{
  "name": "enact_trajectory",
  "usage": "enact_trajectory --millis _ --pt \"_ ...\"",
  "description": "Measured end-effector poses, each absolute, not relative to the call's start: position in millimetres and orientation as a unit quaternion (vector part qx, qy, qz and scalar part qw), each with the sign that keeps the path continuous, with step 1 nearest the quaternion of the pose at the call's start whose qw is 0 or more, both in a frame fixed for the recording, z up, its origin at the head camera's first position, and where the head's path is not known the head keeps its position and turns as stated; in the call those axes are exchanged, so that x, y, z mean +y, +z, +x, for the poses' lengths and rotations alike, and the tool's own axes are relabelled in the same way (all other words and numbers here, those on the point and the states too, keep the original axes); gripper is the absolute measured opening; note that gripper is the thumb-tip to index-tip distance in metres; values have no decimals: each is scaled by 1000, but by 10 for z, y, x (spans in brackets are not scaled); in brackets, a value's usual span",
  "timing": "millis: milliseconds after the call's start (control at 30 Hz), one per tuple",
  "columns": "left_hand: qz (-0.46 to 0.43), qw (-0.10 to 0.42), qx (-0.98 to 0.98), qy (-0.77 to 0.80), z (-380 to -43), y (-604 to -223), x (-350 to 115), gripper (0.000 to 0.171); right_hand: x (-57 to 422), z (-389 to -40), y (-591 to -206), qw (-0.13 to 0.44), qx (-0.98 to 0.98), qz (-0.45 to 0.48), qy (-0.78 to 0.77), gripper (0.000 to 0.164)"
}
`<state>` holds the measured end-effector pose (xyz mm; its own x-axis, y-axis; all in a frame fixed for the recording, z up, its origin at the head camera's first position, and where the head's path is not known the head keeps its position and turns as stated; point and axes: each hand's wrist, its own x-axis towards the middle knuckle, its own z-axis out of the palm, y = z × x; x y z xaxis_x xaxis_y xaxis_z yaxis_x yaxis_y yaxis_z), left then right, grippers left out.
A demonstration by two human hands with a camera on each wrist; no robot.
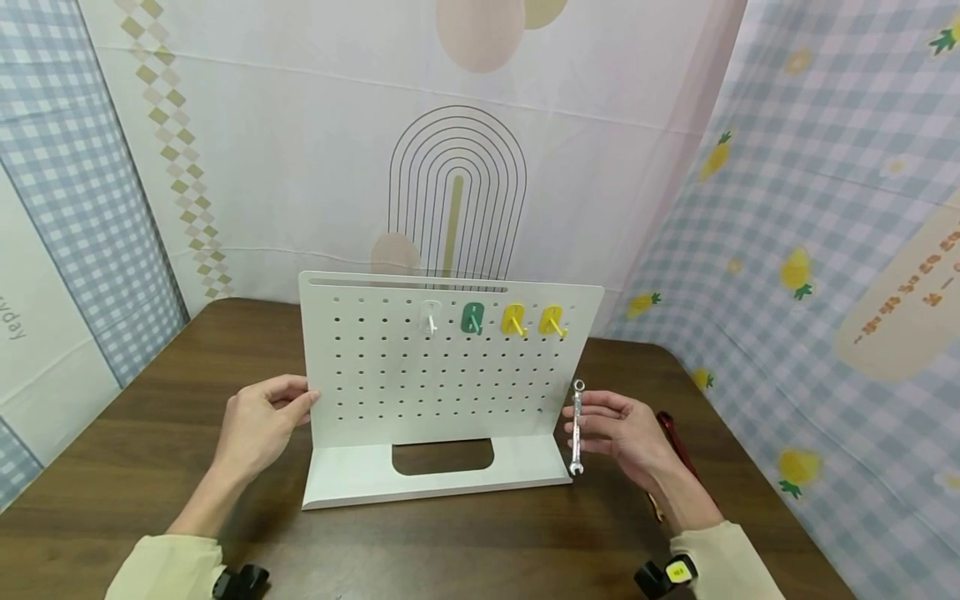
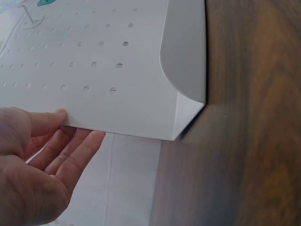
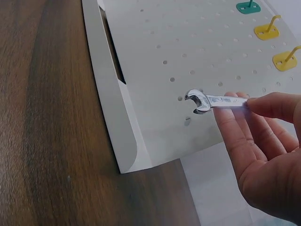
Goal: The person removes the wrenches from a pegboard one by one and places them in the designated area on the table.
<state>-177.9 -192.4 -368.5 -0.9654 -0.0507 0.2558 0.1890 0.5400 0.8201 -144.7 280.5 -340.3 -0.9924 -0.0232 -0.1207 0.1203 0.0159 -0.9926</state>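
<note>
A white pegboard stand (image 1: 360, 462) stands upright on the table, with its base toward me. My left hand (image 1: 258, 425) pinches its left edge, thumb on the front and fingers behind, as the left wrist view also shows. A silver combination wrench (image 1: 577, 429) is pinched between thumb and fingers of my right hand (image 1: 626, 433), beside the board's right edge. In the head view the wrench is upright, ring end up and open end (image 3: 198, 101) down. Along the board's upper part sit a white hook (image 1: 431, 318), a green hook (image 1: 472, 318) and two yellow hooks (image 1: 513, 320), all bare.
Behind my right wrist lies a dark red-handled tool (image 1: 675, 442), partly hidden by the arm. The brown wooden table (image 1: 450, 550) extends around the stand. Patterned cloth (image 1: 300, 167) hangs behind the table and at both sides.
</note>
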Motion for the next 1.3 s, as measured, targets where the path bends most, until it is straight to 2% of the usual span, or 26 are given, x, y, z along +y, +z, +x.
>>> enact_trajectory --millis 133,367,633,1300 --pt "-39 123 -868 -480 -1778 -3684 -1922 25 2838 -1437 -3418 52 709 38 -702 35" --pt "-36 124 -867 -481 -1771 -3683 -1921 25 2899 -1426 -3435 51 709 43 -702 29" --pt "-36 130 -872 -471 -1770 -3692 -1922 23 2954 -1427 -3459 43 710 54 -701 37" --pt "-42 130 -866 -481 -1768 -3684 -1911 22 3113 -1403 -3553 34 709 70 -701 33"
